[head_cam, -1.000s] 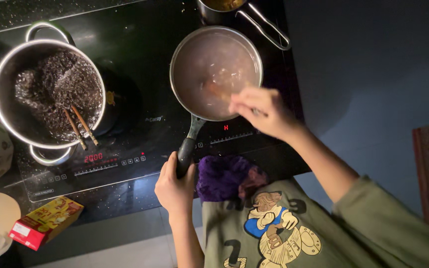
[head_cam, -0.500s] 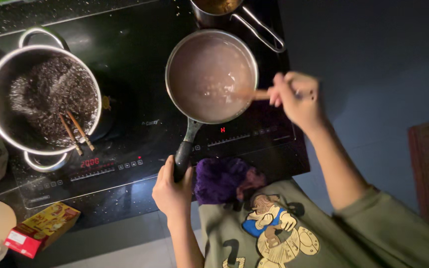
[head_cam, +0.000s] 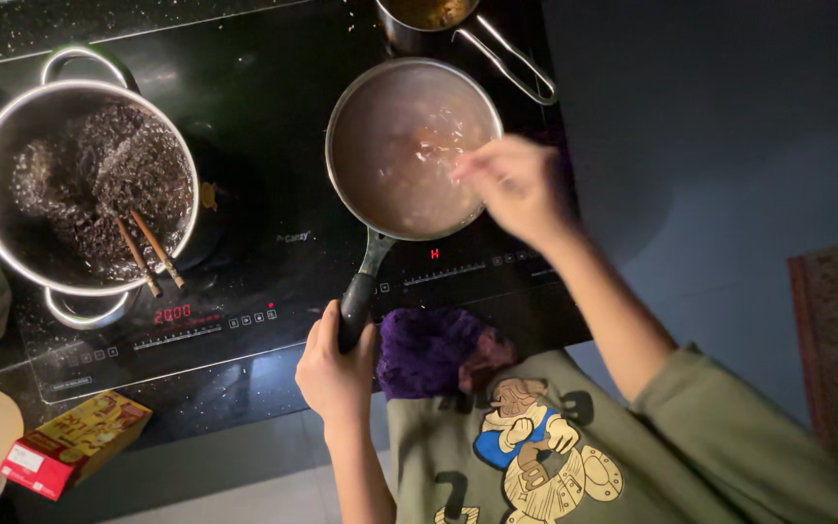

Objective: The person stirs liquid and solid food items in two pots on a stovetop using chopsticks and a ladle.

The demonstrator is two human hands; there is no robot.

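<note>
Saucepan sits on the right zone of the black cooktop, round, thin metal walls, filled with a pale, cloudy, pinkish-brown liquid. My left hand is clenched around its dark handle at the cooktop's front edge. My right hand hovers over the pan's right rim, fingers pinched together; motion blur hides what they hold, so I cannot tell. I judge this mid-stir; the pan wants steadying. At the left edge, a shiny steel stockpot holds a dark, grainy mass with two wooden chopsticks leaning in it.
</note>
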